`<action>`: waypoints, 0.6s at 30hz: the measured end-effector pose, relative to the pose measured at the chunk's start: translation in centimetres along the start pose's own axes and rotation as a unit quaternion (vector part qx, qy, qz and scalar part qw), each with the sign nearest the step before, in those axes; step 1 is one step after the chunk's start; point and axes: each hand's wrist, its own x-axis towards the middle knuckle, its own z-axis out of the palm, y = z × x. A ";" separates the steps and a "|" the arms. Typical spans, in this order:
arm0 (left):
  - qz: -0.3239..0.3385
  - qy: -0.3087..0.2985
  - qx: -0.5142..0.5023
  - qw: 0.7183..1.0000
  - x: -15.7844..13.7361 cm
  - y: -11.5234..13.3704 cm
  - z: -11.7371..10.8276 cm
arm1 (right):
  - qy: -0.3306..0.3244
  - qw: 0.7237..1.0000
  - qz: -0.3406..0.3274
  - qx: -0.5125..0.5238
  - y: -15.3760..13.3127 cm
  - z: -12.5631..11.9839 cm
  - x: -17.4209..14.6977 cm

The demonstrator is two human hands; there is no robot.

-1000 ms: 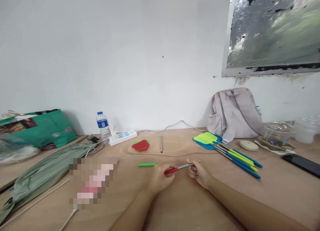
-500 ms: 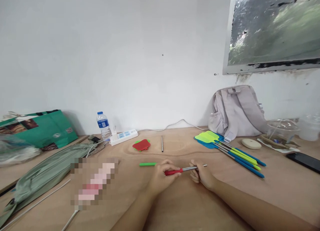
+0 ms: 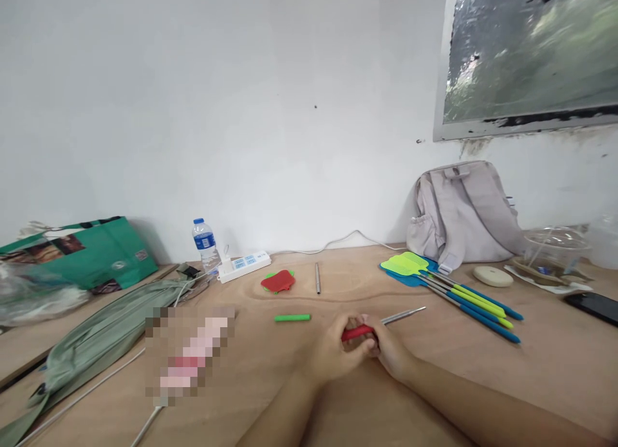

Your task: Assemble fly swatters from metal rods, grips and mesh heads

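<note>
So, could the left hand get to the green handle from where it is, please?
Probably yes: the green handle lies on bare table just left of the left hand, nothing between them, though that hand now grips the red handle.

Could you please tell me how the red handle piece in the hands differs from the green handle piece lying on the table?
The red plastic handle piece is gripped between the left hand and the right hand; the green plastic handle piece lies untouched on the wooden table. The red one has a thin metal rod sticking out of it; the green one shows none. Both are slim coloured sleeves.
</note>
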 end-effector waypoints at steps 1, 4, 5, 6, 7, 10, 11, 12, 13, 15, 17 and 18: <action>0.009 0.003 0.006 1.000 0.0 -0.2 -0.3 | -0.002 1.000 0.009 0.014 -0.2 0.0 0.0; 0.009 0.104 0.064 0.993 -0.2 -2.8 -2.9 | 0.003 0.997 0.018 0.079 -1.0 -0.6 0.3; -0.014 0.167 0.090 0.982 -0.2 -4.2 -4.2 | 0.016 0.994 0.017 0.103 -1.3 -0.9 0.4; -0.038 0.223 0.119 0.967 -0.3 -5.9 -5.6 | 0.030 0.992 0.013 0.124 -1.5 -1.2 0.6; -0.072 0.273 0.156 0.946 -0.4 -7.6 -7.0 | 0.040 0.990 0.009 0.137 -1.7 -1.5 0.7; -0.157 0.256 0.281 0.911 -0.8 -12.5 -10.5 | 0.053 0.988 0.014 0.147 -2.0 -2.0 1.0; -0.173 0.217 0.315 0.908 -0.8 -13.7 -11.3 | 0.055 0.987 0.017 0.149 -2.1 -2.1 1.1; -0.185 0.173 0.341 0.905 -0.7 -14.6 -11.9 | 0.057 0.987 0.021 0.150 -2.1 -2.1 1.1; -0.194 0.123 0.358 0.905 -0.6 -15.3 -12.2 | 0.057 0.987 0.025 0.148 -2.1 -2.1 1.1; -0.218 0.028 0.379 0.899 -0.2 -16.0 -12.4 | 0.056 0.988 0.030 0.142 -2.1 -2.1 1.1; -0.246 -0.028 0.386 0.889 0.1 -16.1 -12.4 | 0.051 0.989 0.035 0.133 -2.1 -2.2 1.0; -0.256 -0.039 0.388 0.884 0.2 -16.1 -12.3 | 0.048 0.990 0.037 0.128 -2.1 -2.2 1.0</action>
